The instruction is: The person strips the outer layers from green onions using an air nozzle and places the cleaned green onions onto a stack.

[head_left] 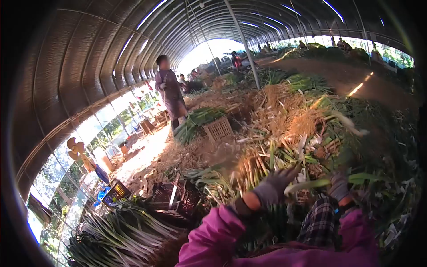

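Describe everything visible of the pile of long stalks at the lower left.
The pile holds many long, slender stalks resembling leeks or large green onions. Pale, smooth-looking shafts lie roughly side by side, slightly fanned, with dark green leaves toward the upper left and a brown, stringy mass, apparently roots, at the lower right. No tie is evident. A dark crate stands just beyond; whether they touch is unclear.

We can read no text, label, brand, number or sign anywhere in this scene, near or far, left or right.
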Motion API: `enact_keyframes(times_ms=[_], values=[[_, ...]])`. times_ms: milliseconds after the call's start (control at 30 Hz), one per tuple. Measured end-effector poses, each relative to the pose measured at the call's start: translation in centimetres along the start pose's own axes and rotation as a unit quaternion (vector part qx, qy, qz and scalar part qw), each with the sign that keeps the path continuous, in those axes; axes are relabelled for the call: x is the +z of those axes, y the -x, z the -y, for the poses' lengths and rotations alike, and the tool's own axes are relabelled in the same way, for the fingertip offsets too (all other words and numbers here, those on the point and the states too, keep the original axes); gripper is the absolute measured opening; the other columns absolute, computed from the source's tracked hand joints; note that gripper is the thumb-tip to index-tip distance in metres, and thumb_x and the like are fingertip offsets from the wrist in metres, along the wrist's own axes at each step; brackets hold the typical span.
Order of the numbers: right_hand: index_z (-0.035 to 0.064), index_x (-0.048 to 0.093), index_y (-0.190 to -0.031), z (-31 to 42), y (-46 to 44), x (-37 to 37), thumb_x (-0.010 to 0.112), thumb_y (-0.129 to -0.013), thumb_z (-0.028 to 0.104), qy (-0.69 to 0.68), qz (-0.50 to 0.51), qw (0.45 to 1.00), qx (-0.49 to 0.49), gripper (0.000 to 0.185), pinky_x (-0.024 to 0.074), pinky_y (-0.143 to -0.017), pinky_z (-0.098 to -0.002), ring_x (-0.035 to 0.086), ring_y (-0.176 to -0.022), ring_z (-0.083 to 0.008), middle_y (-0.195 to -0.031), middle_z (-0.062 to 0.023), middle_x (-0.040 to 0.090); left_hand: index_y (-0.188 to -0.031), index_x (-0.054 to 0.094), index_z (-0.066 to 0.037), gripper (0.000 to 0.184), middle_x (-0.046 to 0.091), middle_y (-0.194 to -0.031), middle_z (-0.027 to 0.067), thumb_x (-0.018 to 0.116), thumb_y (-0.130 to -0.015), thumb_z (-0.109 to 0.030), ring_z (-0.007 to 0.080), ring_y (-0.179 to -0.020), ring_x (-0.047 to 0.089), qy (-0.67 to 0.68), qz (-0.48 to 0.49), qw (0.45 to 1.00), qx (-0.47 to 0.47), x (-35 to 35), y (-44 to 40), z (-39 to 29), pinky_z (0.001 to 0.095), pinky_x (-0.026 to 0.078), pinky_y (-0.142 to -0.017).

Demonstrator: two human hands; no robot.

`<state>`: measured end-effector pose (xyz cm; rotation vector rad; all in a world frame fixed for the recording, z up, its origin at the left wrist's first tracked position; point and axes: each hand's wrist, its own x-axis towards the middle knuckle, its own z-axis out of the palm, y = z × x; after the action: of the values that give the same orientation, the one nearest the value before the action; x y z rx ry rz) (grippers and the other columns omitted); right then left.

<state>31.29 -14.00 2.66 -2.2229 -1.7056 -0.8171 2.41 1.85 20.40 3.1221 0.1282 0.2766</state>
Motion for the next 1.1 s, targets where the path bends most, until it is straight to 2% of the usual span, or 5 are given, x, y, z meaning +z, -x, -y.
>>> enact_keyframes(times_ms=[133, 267, 700, 933, 1100], values=[[0.013, 0.053, -0.105, 4.5, -1.7, -3.8, 0.055, -0.063, 0.02, -0.231, 0.059, 0.969, -0.065, 0.042, 0.0305, -0.1, -0.0496, 0.047, -0.104, -0.0333, -0.109, -0.012, 0.054, -0.139, 0.025, -0.009, 0.079, 0.053, -0.115, 0.0166, 0.064, -0.078, -0.039, 0.0298, -0.096, 0.057, 0.225, 0.175, 0.946, -0.153, 6.4, 6.6, 1.3, 0.038, 0.048, -0.078], [0.0106, 0.045, -0.118, 12.0, -9.1, -8.8, 0.057, -0.065, 0.014, -0.226, -0.116, 0.965, -0.059, 0.054, 0.0306, -0.098, -0.0502, 0.044, -0.109, -0.0355, -0.119, -0.0154, 0.048, -0.13, 0.041, -0.008, 0.05, 0.057, -0.098, 0.0104, 0.057, -0.087, -0.026, 0.0206, -0.078, 0.058, 0.782, -0.045, 0.568, -0.254, 12.0, 10.3, 1.4, 0.0286, 0.049, -0.067], [0.0069, 0.054, -0.112, 30.2, -14.0, 11.0, 0.043, -0.094, 0.033, -0.65, 0.178, 0.738, 0.032, 0.033, 0.0445, -0.078, -0.0264, 0.054, -0.089, -0.0127, -0.094, -0.0029, 0.06, -0.108, 0.052, -0.005, 0.024, 0.058, -0.081, 0.0017, 0.056, -0.085, -0.005, 0.0122, -0.067, 0.056, 0.728, -0.366, 0.467, -0.344, 22.1, 11.1, 17.8, 0.026, 0.048, -0.058], [0.0039, 0.051, -0.117, 31.0, -14.6, 13.7, 0.046, -0.091, 0.045, -0.828, 0.358, 0.404, 0.152, 0.049, 0.0436, -0.08, -0.0246, 0.053, -0.089, -0.0091, -0.1, -0.0018, 0.056, -0.105, 0.052, 0.002, 0.023, 0.061, -0.09, 0.0119, 0.055, -0.084, -0.007, 0.0194, -0.072, 0.061, 0.712, -0.291, 0.433, -0.47, 23.5, 10.6, 19.5, 0.0281, 0.05, -0.061], [0.0014, 0.047, -0.124, 30.7, -16.4, 13.2, 0.038, -0.089, 0.056, -0.681, 0.318, 0.652, 0.101, 0.065, 0.0335, -0.098, -0.0315, 0.047, -0.113, -0.0208, -0.119, -0.013, 0.052, -0.124, 0.043, -0.004, 0.039, 0.059, -0.096, 0.0076, 0.051, -0.086, -0.001, 0.0156, -0.08, 0.059, 0.717, -0.331, 0.436, -0.43, 26.2, 10.7, 19.2, 0.0263, 0.049, -0.065]])
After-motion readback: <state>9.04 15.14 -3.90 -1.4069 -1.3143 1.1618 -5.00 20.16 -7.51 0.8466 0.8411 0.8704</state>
